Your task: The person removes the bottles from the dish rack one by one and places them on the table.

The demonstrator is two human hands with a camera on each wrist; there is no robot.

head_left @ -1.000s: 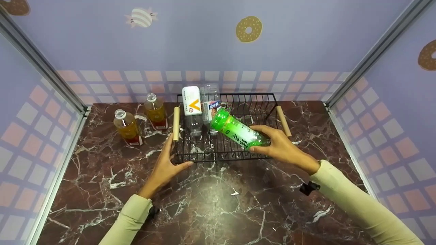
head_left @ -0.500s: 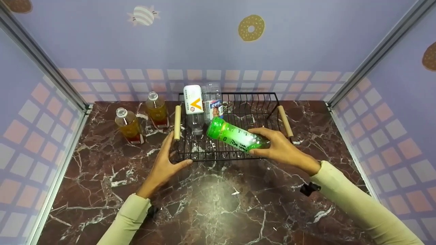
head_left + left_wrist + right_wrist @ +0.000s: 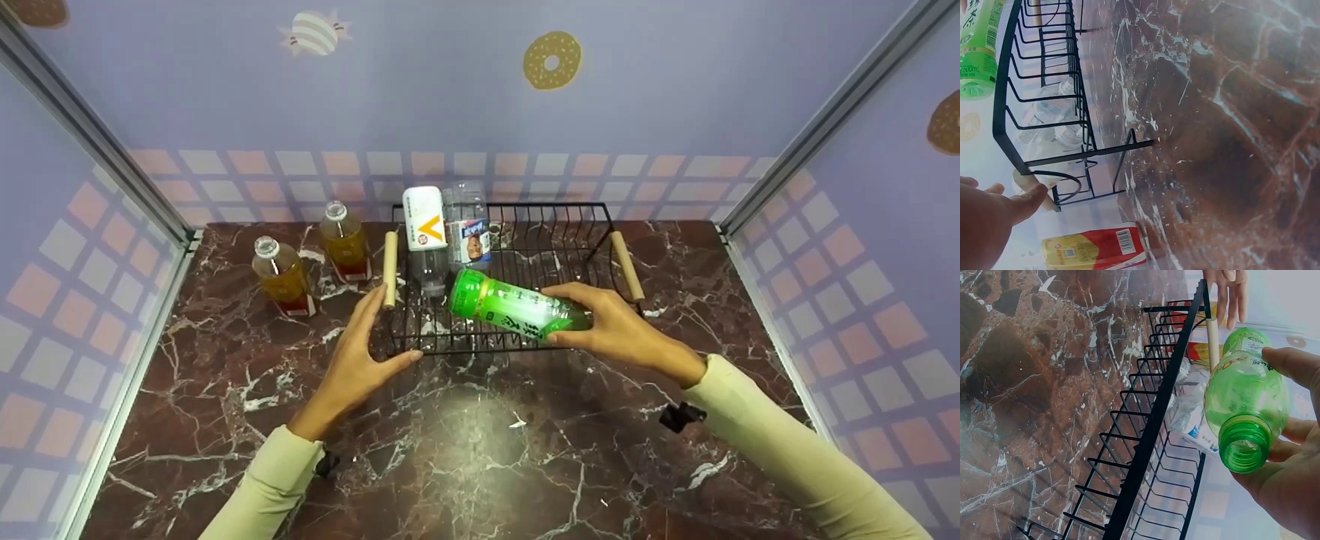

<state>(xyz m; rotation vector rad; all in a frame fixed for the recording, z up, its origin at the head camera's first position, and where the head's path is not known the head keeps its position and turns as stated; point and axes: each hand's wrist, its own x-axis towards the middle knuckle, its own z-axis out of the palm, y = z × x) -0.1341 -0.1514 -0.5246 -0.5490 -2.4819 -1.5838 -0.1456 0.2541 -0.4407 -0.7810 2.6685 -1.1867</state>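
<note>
Green btl [image 3: 506, 302] | R grip [image 3: 619, 328] pinching it o/ wire rack [image 3: 1158, 413] | L grip [image 3: 358, 366] spread

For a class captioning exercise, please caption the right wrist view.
A right hand holds a green bottle over a black wire basket, open neck toward the camera.

lilac wall [image 3: 435, 97]: striped candy print [image 3: 315, 34] left, doughnut print [image 3: 536, 62] right | pink and white checks [image 3: 512, 163] below | marbled counter [image 3: 480, 457]

In the head view, a pale glare is reflected by the marble counter [image 3: 480, 450]; in both wrist views, the wall [image 3: 1280, 298] is washed out almost white
</note>
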